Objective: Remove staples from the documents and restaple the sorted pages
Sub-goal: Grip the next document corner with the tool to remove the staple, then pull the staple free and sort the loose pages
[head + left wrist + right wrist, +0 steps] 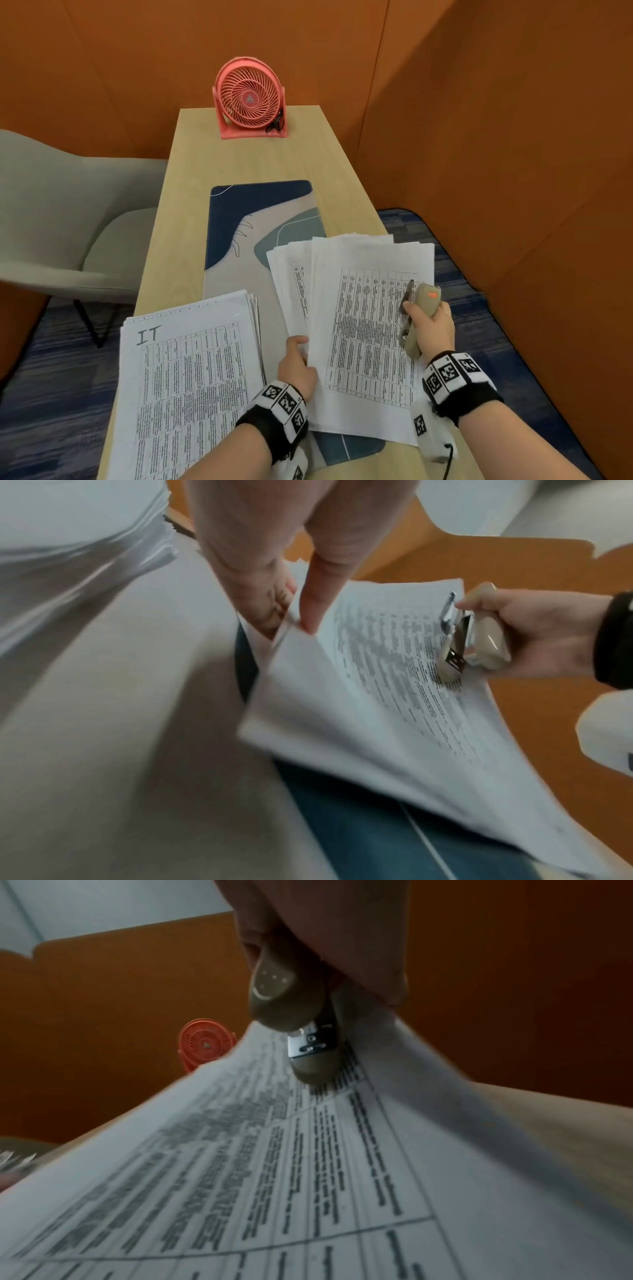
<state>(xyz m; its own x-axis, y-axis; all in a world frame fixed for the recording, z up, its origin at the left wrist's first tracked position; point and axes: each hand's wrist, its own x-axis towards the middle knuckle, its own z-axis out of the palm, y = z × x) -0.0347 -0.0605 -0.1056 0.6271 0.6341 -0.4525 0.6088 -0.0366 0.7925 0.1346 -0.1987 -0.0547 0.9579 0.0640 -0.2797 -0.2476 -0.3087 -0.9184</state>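
A loose sheaf of printed table pages (363, 329) lies on the desk mat at the right. My left hand (297, 363) pinches its left edge, thumb on top, and lifts it slightly; the left wrist view shows the thumb and fingers (308, 596) clamped on the paper edge (342, 696). My right hand (432, 329) grips a beige stapler (418, 315) above the right part of these pages. The stapler (301, 1031) points down at the sheet (308, 1177), its metal front near the paper. A second stack marked "IT" (191, 377) lies at the left.
A patterned blue and beige desk mat (253, 219) covers the middle of the narrow wooden desk (246, 154). A pink fan (250, 97) stands at the far end. A grey chair (61, 226) is to the left, orange partition walls behind and to the right.
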